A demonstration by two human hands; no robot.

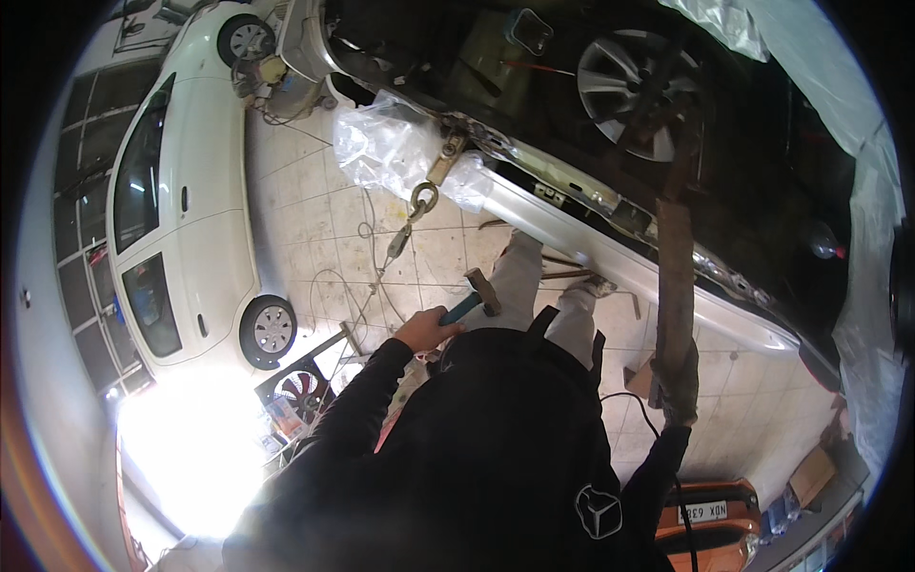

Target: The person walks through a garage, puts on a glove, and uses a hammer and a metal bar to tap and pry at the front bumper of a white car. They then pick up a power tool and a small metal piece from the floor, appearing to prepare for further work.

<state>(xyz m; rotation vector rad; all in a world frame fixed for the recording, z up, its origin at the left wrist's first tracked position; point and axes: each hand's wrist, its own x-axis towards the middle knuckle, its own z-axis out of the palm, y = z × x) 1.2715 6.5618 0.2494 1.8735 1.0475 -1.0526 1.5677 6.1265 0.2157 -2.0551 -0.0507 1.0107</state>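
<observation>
Two hands, both busy: your left hand [426, 331], just left of centre, is curled around a teal-handled hammer [483, 291], gripped toward the end, probably so the head stays free. Your right hand [679, 389], around 4 o'clock, looks wrapped on the lower end of that long brown beam [676, 286] at 3 o'clock, likely because a low hold lets it reach over the silver sill [572, 246], though individual fingers are tough to make out. Toward 12 o'clock, the clamp [446, 162] seems placed to anchor its hooked line [397, 244], tbh.
</observation>
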